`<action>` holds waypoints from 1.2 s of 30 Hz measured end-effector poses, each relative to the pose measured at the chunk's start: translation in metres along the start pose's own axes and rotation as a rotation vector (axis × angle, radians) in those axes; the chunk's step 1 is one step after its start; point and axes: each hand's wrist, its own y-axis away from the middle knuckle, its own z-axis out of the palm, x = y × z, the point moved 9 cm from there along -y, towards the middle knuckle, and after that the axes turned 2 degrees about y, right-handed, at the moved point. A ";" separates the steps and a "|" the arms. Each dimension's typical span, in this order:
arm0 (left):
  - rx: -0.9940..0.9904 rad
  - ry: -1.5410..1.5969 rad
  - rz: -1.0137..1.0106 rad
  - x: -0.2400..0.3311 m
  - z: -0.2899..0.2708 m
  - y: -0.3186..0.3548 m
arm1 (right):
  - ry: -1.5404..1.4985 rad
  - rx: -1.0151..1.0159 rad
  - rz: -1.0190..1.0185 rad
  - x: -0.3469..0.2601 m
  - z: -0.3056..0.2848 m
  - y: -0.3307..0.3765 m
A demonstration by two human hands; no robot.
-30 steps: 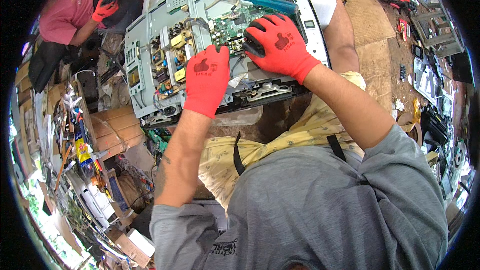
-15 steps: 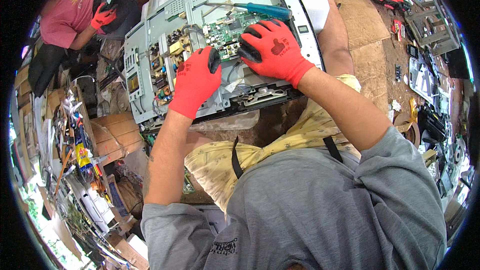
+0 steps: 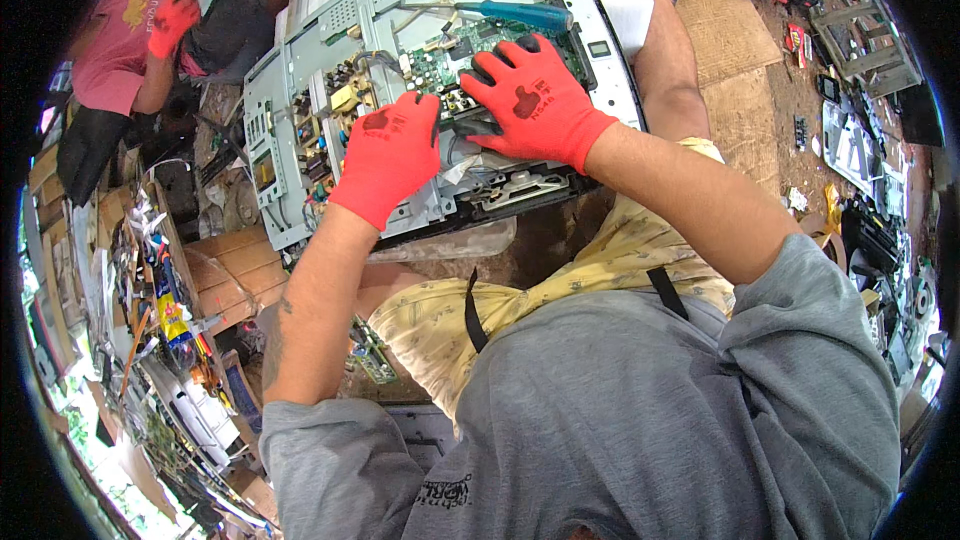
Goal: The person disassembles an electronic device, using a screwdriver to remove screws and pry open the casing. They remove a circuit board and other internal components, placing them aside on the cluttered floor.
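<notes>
A grey metal chassis (image 3: 300, 90) with several exposed circuit boards lies tilted across my lap. My left hand (image 3: 390, 155), in a red glove, rests on its near part with fingers curled down by the yellow-brown board (image 3: 345, 100). My right hand (image 3: 530, 100), also red-gloved, spreads over the green circuit board (image 3: 450, 50). Its thumb and fingers close around a dark flat part (image 3: 465, 123) between the two hands. A blue-handled screwdriver (image 3: 525, 15) lies loose on the chassis just beyond my right fingers.
Another person in a pink shirt with a red glove (image 3: 175, 15) works at the top left. A cardboard box (image 3: 230, 265) and piled scrap (image 3: 170, 320) crowd the left. Cardboard sheets (image 3: 730, 30) and electronics scrap (image 3: 870, 240) lie at the right.
My left hand slid up the chassis toward the boards and my right hand shifted slightly down-left, so the two hands are now close together.
</notes>
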 end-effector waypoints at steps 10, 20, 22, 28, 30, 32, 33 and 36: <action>-0.103 -0.010 0.038 -0.006 0.002 -0.019 | -0.047 -0.207 -0.036 -0.008 0.011 -0.012; 0.106 0.016 0.015 -0.002 -0.001 -0.004 | -0.015 -0.130 -0.091 -0.005 0.010 -0.012; 0.080 0.011 0.017 -0.005 -0.003 -0.009 | -0.032 -0.119 -0.077 -0.004 0.007 -0.012; 0.157 0.017 -0.021 0.015 -0.005 0.006 | -0.040 -0.115 -0.052 -0.005 0.012 -0.010; 0.613 0.127 0.272 0.086 -0.085 -0.002 | -0.103 -0.122 -0.007 0.008 0.027 -0.012; 0.454 0.139 0.197 0.067 -0.113 -0.042 | -0.189 0.094 -0.131 0.000 0.008 -0.002; 0.383 0.127 0.154 0.052 -0.125 -0.056 | -0.122 0.007 -0.120 -0.008 0.008 -0.005; 0.238 0.250 0.016 -0.004 -0.128 -0.017 | -0.056 -0.016 -0.058 -0.007 -0.001 -0.007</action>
